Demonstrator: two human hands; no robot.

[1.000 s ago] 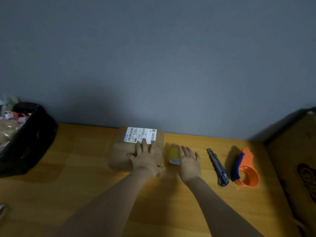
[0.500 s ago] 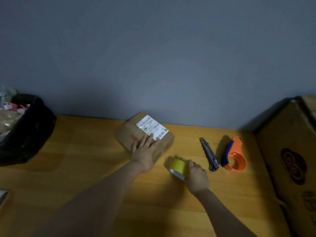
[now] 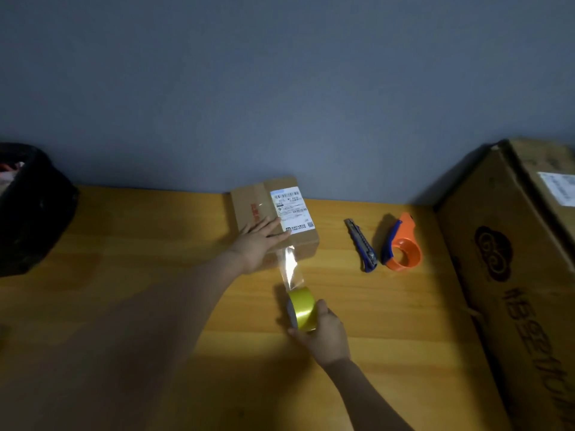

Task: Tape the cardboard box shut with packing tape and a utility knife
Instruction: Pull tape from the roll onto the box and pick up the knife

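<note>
Cardboard box (image 3: 273, 213) sits at the back edge of the tabletop (image 3: 140, 244), near its middle, flaps down, with a white shipping label (image 3: 292, 209) on its top. The left hand (image 3: 259, 242) lies flat and open on the near end of the box top, fingers spread, pinning it and seemingly the tape's free end; it grips nothing. A clear strip of tape (image 3: 291, 267) runs from the box's near edge down to the yellow tape roll (image 3: 301, 309), which the right hand (image 3: 323, 335) has clasped, fingers curled round it, out toward the front of the tabletop. My reading is that the sealing has just begun: tape is anchored and drawn out, but not yet laid along the seam, pressed down or cut. The utility knife (image 3: 361, 245) lies untouched to the right of the box, with an orange tape dispenser (image 3: 403, 247) just beside it. A large carton (image 3: 513, 275) stands along the right edge, and a black bag (image 3: 31, 206) at the left.
</note>
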